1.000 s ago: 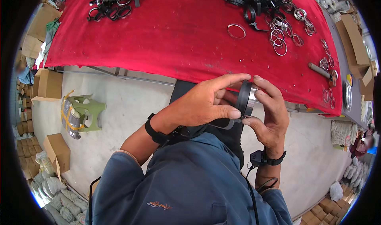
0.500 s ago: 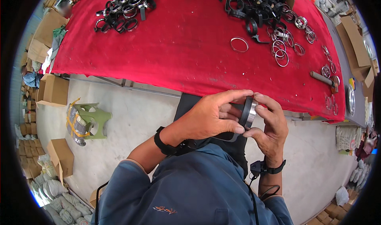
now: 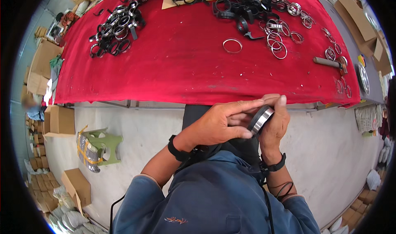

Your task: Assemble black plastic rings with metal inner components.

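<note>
Just off the near edge of the red-covered table, both my hands are at a black ring with a shiny metal band (image 3: 262, 119). My left hand (image 3: 225, 120) grips its black side between thumb and fingers. My right hand (image 3: 275, 126) is against the metal-band side, its palm toward the ring and its fingers pointing up; part of its grip is hidden behind the ring. The ring is tilted, with its band facing right. On the table beyond lies a single thin metal ring (image 3: 232, 46).
Black rings lie in a left pile (image 3: 117, 25) and a right pile (image 3: 247, 5), near a carton flap (image 3: 168, 1). Loose metal rings (image 3: 279, 50) and a hammer (image 3: 328, 62) are on the right. A green stool (image 3: 108, 143) and an open carton (image 3: 76, 186) stand on the floor at left.
My right hand has gone from pinching the ring with its fingertips to laying its palm against it. The ring has tilted. The view has shifted, so the table sits differently in it.
</note>
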Demonstrator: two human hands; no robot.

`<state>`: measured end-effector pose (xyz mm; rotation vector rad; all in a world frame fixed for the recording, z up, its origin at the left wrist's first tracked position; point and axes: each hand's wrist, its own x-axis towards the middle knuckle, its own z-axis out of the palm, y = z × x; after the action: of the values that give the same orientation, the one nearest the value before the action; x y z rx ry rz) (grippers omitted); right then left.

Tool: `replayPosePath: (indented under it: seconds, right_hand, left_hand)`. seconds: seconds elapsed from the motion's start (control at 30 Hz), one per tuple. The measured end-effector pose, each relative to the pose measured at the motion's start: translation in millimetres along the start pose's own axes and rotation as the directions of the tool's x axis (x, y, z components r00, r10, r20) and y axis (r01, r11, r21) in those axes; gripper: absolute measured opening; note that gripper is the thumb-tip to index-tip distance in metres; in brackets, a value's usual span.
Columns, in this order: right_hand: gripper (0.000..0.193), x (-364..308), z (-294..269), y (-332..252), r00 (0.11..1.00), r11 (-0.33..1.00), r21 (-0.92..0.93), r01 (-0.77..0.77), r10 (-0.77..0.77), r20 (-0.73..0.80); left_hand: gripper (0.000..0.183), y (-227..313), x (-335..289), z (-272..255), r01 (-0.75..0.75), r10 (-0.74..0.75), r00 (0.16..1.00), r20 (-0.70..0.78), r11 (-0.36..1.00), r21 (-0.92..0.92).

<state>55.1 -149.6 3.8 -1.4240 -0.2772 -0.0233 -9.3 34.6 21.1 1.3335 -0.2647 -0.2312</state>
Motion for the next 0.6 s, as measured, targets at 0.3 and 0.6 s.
replayPosePath:
  seconds: [0.3,0.6]
  right_hand:
    - [0.045,3,16,-5,0.946,0.891,-0.346,0.295,-0.323,-0.025]
    - [0.055,9,19,3,0.977,0.980,-0.154,0.126,-0.149,-0.150]
  left_hand:
    - [0.040,-14,26,33,-0.122,0.626,0.673,-0.393,0.618,0.776]
    - [0.040,-18,34,34,-0.148,0.758,0.572,-0.314,0.472,0.869]
